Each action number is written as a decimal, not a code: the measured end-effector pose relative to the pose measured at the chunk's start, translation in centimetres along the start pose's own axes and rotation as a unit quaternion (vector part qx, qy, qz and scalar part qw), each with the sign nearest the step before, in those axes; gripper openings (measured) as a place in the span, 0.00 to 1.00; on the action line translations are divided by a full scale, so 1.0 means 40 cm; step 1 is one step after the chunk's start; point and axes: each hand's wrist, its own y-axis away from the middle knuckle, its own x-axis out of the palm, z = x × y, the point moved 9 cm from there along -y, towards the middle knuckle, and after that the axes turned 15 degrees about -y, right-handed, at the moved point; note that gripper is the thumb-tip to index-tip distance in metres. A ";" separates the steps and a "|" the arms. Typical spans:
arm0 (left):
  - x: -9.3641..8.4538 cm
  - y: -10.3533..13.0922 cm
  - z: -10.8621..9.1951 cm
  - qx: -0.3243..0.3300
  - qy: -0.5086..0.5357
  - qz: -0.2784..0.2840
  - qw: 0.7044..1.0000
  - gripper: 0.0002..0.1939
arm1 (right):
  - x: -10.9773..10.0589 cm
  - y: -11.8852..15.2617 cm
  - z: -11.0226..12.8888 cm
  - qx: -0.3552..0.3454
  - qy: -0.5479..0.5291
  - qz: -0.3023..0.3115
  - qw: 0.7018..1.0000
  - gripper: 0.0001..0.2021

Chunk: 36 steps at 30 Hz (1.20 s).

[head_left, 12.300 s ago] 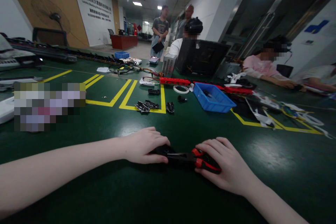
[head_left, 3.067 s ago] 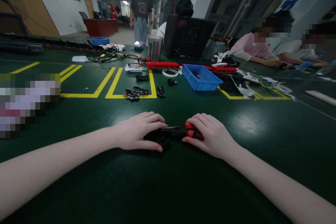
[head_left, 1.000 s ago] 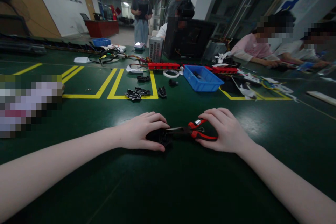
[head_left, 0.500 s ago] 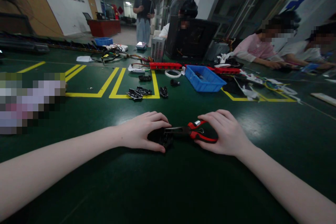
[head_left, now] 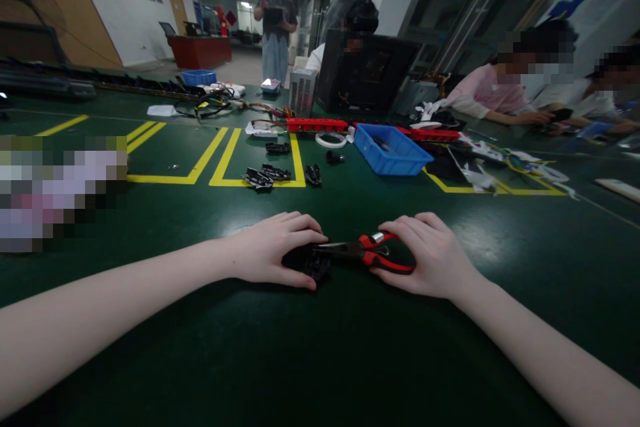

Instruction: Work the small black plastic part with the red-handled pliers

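My left hand (head_left: 283, 250) grips a dark plastic part (head_left: 319, 267) between thumb and fingers, low over the green table (head_left: 310, 360). Much of that part is hidden under the hand, so its kind is unclear. In my right hand (head_left: 430, 257) are needle-nose pliers (head_left: 367, 250) with red and black handles. Their jaws point left and reach the top of the dark part, close to my left fingertips. Whether the jaw tips pinch anything is too small to tell.
Several black plastic pieces (head_left: 274, 173) lie beyond my hands near yellow tape lines. Behind them are a white tape ring (head_left: 331, 140), a blue bin (head_left: 393, 150), red strips (head_left: 317, 125) and cables (head_left: 210, 105). A black case (head_left: 367, 73) stands farther back. Co-workers sit at right.
Both hands, the pliers and the dark part stay almost still. The view shifts very slightly. A standing person in the background lowers a dark tablet-like object.
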 end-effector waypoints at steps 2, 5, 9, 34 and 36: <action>-0.001 0.000 -0.001 0.000 -0.002 0.001 1.000 0.32 | 0.000 0.002 0.000 0.002 -0.002 0.001 1.000 0.23; -0.003 0.000 -0.003 0.002 -0.004 0.000 1.000 0.31 | -0.002 0.003 -0.002 0.007 -0.006 0.001 1.000 0.22; -0.003 0.000 -0.006 0.010 -0.005 -0.002 1.000 0.30 | -0.002 0.002 -0.003 0.013 -0.012 0.003 1.000 0.22; -0.009 0.000 -0.007 0.013 0.016 0.000 1.000 0.26 | -0.026 -0.004 0.005 0.005 0.003 -0.039 0.999 0.23; -0.008 0.000 -0.007 0.013 0.016 0.004 1.000 0.26 | -0.026 -0.004 0.006 0.004 0.007 -0.040 0.999 0.23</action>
